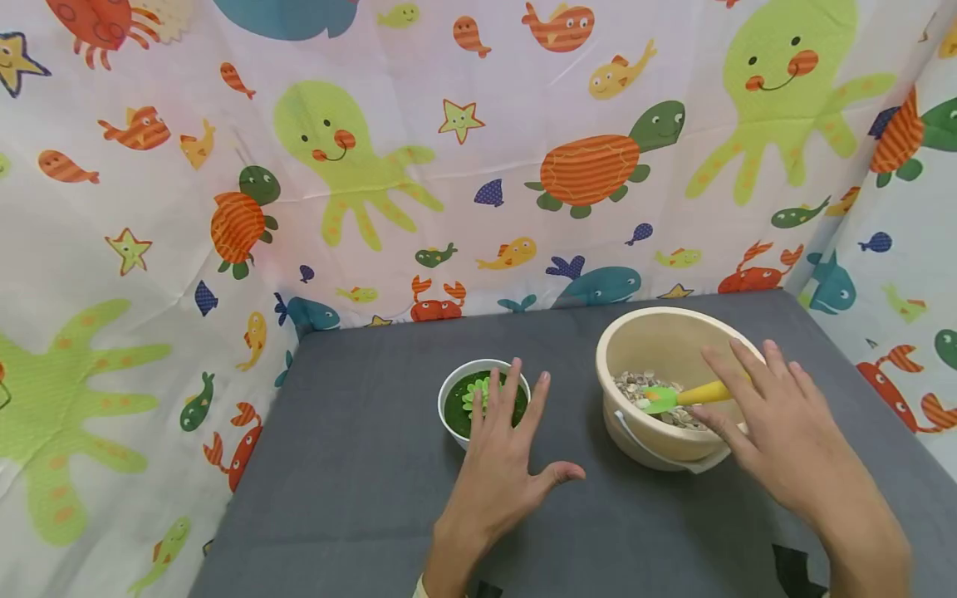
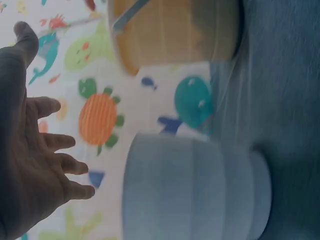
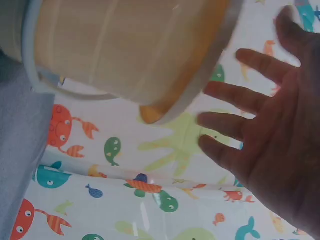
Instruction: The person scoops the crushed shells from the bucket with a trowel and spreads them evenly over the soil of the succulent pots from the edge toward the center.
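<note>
My left hand (image 1: 501, 465) is spread with fingers apart over the near right side of a small white pot (image 1: 446, 399). In the pot, a bright green rosette plant (image 1: 474, 390) sits amid dark green filling, partly hidden by my fingers. Straight-fingered, my right hand (image 1: 785, 432) hovers at the right side of a cream bucket (image 1: 658, 442). Small mottled pebbles (image 1: 634, 382) lie inside the bucket. On them rests a toy shovel (image 1: 706, 394) with a green blade and yellow handle, its end hidden behind my fingers. Neither hand holds anything.
A grey cloth (image 1: 359, 465) covers the table. The bucket's pale handle (image 1: 650, 448) hangs down its front. Behind and at both sides stands a white curtain (image 1: 493, 224) printed with sea animals. Black patches (image 1: 794, 571) mark the table's near edge.
</note>
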Motion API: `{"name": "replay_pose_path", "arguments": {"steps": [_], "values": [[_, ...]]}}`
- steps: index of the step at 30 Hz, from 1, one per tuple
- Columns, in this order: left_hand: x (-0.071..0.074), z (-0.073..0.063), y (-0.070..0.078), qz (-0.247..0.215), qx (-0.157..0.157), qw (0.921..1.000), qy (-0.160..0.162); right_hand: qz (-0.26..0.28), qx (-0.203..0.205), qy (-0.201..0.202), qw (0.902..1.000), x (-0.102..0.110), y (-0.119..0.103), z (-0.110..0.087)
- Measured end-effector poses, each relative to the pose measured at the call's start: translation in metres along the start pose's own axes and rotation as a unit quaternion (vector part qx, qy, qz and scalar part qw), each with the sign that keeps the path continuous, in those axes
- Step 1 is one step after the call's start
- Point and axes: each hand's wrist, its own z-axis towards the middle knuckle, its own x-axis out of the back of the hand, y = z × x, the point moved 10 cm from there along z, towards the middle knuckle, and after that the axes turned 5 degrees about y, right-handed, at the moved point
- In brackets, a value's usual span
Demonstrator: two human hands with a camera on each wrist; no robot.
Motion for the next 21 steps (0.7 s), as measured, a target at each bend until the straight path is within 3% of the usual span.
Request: {"name": "replay_pose_path", "arguments": {"steps": [5,10,15,21], "values": [[-0.022,0.011,0.013,-0.043,-0.01,0.9983,-0.039,-0.014,0.0,0.04,0.9991,0.007,0.007,0.013],[-0.04,0.025,0.025,-0.068,-0.011,0.9956,-0.063,-0.012,-0.007,0.035,0.9993,0.001,0.012,0.022],[-0.05,0.044,0.037,-0.069,-0.02,0.9955,-0.062,-0.015,0.002,-0.032,0.9994,-0.015,0.013,0.035],[-0.061,0.056,0.044,-0.095,0.005,0.9927,-0.074,-0.048,0.007,-0.093,0.9945,-0.03,0.011,0.046]]}}
